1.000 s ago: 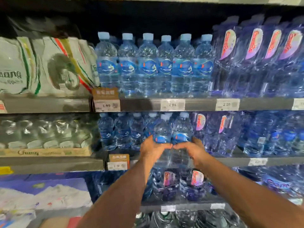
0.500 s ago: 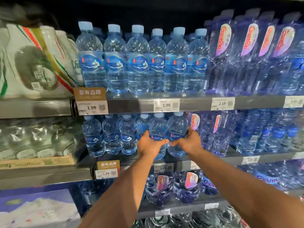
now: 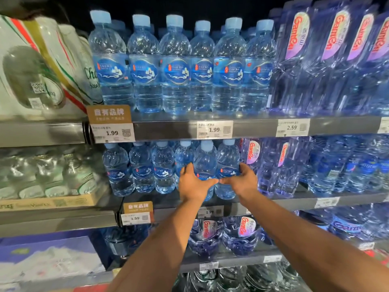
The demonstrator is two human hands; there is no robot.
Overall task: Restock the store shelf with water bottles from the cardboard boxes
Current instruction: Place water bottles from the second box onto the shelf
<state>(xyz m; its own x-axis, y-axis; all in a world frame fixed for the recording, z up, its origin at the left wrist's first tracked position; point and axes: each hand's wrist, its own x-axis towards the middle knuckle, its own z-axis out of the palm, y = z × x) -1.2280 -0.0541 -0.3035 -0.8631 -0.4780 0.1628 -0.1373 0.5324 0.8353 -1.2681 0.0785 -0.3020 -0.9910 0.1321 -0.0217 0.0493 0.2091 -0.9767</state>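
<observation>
Two small clear-blue water bottles with pale blue caps stand side by side on the middle shelf [image 3: 168, 202]. My left hand [image 3: 194, 183] grips the left bottle [image 3: 205, 161] and my right hand [image 3: 240, 180] grips the right bottle [image 3: 228, 160]. The thumbs meet in front, between the two bottles. To their left, a row of the same small bottles [image 3: 141, 167] fills the shelf. No cardboard box is in view.
The upper shelf [image 3: 252, 126] carries larger bottles [image 3: 175, 66] of the same brand and tall purple-labelled bottles [image 3: 328, 57] at right. More purple-labelled bottles [image 3: 271, 165] crowd right of my hands. White shrink-wrapped packs [image 3: 37, 66] and a tray of cans [image 3: 48, 180] fill the left.
Both hands have carried the two bottles up and back from the shelf's front edge into the row. The camera view has shifted left and closer.
</observation>
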